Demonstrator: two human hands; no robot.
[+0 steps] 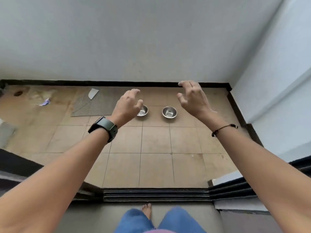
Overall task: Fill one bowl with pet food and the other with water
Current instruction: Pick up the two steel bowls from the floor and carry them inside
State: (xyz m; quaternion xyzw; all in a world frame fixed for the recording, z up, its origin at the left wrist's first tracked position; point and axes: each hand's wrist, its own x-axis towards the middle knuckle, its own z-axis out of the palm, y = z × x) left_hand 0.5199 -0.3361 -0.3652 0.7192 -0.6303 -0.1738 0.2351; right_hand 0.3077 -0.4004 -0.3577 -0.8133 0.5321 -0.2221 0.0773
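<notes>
Two bowls (169, 112) (142, 111): bare shiny steel, silver-grey. Floor tiles (156, 142) under them: beige-tan, thin dark grout grid, brown staining left of the bowls. Mat (90, 105) left of the bowls: grey, fine curved line pattern, pale grey scrap on its far edge. Skirting (101, 82) behind the bowls: black. Wall (134, 39) above it: pale grey-white. Purple-white scrap (45, 102) far left of the bowls. Door track (156, 195) nearer than the bowls: dark grey stripes. Watch (104, 127): dark green-grey strap. Wrist cord (223, 129): black. Jeans (176, 221): blue.
</notes>
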